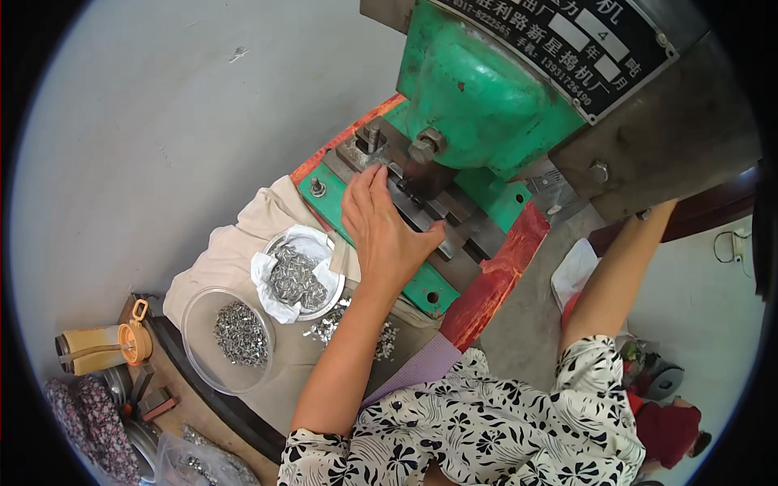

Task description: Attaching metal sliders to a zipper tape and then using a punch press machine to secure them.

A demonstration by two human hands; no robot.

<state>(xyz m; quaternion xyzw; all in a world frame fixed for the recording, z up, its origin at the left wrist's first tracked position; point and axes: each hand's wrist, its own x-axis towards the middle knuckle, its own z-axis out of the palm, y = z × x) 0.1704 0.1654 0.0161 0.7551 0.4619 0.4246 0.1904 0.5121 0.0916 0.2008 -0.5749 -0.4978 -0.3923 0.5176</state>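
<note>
My left hand (387, 227) rests at the metal die (413, 209) of a green bench press (494, 89). Its fingers and thumb are spread apart, fingertips touching the die's near side just under the press's ram. I see nothing gripped between them, though the fingertips partly hide the die. My right forearm (620, 279) reaches up on the right and passes behind the press's grey side cover (648, 138), which hides that hand. Left of my left forearm stand a paper-lined bowl (335, 304) of small silvery pins and a clear round tub (194, 356) of small metal pieces.
Small metal bits (387, 344) lie loose beside my left forearm. A beige cloth (235, 251) lies under the containers. The press stands on a red-painted bench (486, 304) by a grey wall. At lower left are an orange-capped bottle (93, 348) and a plastic bag (182, 462).
</note>
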